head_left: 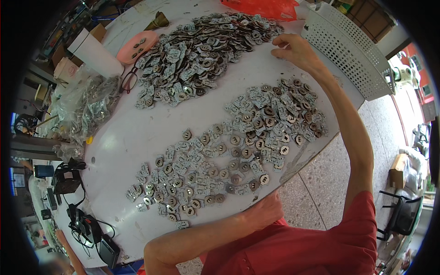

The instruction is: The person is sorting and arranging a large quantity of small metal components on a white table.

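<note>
Many small flat metal parts with dark round centres lie on a white table. A dense heap of them sits at the far side, and a looser spread covers the near part. My right hand reaches to the right end of the far heap, thumb and forefinger apart, with nothing visible between them. My left hand rests by the near table edge, below the spread. Its fingers are turned away and hidden.
A white perforated basket stands at the right, near a red plastic bag. Left of the heap are a pink dish, glasses, a white cylinder and clear bags. Black cabled devices lie lower left, near another person's arm.
</note>
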Demonstrator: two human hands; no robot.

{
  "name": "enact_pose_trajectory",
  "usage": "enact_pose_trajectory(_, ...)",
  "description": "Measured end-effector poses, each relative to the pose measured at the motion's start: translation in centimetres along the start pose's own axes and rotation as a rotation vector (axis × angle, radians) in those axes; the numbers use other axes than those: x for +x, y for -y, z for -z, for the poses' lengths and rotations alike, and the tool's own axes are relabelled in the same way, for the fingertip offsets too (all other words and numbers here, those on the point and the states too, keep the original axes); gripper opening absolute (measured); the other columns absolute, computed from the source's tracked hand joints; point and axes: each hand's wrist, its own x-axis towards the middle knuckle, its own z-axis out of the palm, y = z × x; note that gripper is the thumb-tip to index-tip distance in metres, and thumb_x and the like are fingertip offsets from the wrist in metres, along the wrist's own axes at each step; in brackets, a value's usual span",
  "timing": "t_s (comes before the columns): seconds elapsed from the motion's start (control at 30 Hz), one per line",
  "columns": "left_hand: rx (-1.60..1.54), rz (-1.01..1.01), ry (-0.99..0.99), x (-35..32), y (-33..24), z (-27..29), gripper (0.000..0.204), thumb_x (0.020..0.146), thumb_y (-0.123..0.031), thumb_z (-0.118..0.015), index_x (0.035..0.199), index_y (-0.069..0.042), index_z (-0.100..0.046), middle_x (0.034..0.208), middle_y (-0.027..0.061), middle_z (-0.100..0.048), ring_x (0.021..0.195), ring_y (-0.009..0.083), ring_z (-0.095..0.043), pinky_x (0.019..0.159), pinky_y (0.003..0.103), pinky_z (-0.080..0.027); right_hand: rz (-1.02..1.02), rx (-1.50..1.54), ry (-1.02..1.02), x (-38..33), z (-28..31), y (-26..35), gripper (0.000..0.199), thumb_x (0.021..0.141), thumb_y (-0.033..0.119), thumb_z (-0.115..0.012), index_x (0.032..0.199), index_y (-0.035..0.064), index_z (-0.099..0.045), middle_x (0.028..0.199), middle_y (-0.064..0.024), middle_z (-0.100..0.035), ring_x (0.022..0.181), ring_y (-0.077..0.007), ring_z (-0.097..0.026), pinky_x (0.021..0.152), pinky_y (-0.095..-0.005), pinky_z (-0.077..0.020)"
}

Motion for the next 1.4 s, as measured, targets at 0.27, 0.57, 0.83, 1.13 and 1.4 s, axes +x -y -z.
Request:
enact_pose_trajectory(0.27, -0.025, 0.066, -0.033, -0.4, -0.8, -0.3, 0.014, 0.069, -0.018, -0.060, 0.070, -0.006, -0.068, 0.068, 0.0048, -0.062, 0.072, 0.0187, -0.055, 0.080, 0.035, -0.041, -0.127, -0.072, 0.110, 3.6, -1.6, -2.2, 0.031, 0.073, 0.010, -0.064, 0.104, 0.0060, -0.065, 0.096, -0.0139, -0.066, 0.089, -0.0255, -0.064, 0.080, -0.0349, -0.0493)
enact_pose_trajectory(0.57, 0.001, 0.059, -0.138, -0.6, -0.4, -0.1, 0.016, 0.067, -0.017, -0.060, 0.070, -0.004, -0.067, 0.068, 0.0069, -0.062, 0.073, 0.0203, -0.055, 0.077, 0.034, -0.043, -0.042, -0.220, 0.016, 2.7, -1.8, -2.4, 0.026, 0.075, 0.006, -0.059, 0.100, 0.0039, -0.064, 0.099, -0.0181, -0.064, 0.091, -0.0321, -0.062, 0.082, -0.0407, -0.0478)
enact_pose_trajectory(0.83, 0.001, -0.001, -0.113, -0.3, 0.0, 0.1, 0.013, 0.066, -0.014, -0.062, 0.070, -0.003, -0.066, 0.065, 0.0052, -0.058, 0.070, 0.0177, -0.054, 0.074, 0.030, -0.042, -0.031, -0.148, -0.056, 1.4, -1.5, -2.9, 0.017, 0.073, 0.007, -0.063, 0.090, 0.0025, -0.065, 0.094, -0.0178, -0.066, 0.090, -0.0314, -0.063, 0.080, -0.0407, -0.0486)
enact_pose_trajectory(1.13, -0.052, -0.050, 0.042, -0.1, 0.3, 0.6, 0.010, 0.062, -0.013, -0.065, 0.067, -0.004, -0.066, 0.064, 0.0045, -0.058, 0.068, 0.0163, -0.053, 0.071, 0.029, -0.041, -0.254, 0.284, 0.187, -2.8, 3.2, 2.9, 0.016, 0.074, 0.010, -0.066, 0.087, 0.0010, -0.065, 0.079, -0.0062, -0.064, 0.062, -0.0122, -0.058, 0.061, -0.0259, -0.0473)
enact_pose_trajectory(1.4, -0.071, -0.015, 0.066, -0.4, 0.6, 0.9, 0.010, 0.061, -0.013, -0.067, 0.067, -0.005, -0.066, 0.066, 0.0034, -0.059, 0.070, 0.0162, -0.053, 0.070, 0.029, -0.042, 0.020, 0.288, 0.457, -7.2, 4.8, 10.9, 0.021, 0.074, 0.014, -0.066, 0.090, 0.0002, -0.065, 0.079, -0.0070, -0.063, 0.070, -0.0140, -0.057, 0.064, -0.0295, -0.0471)
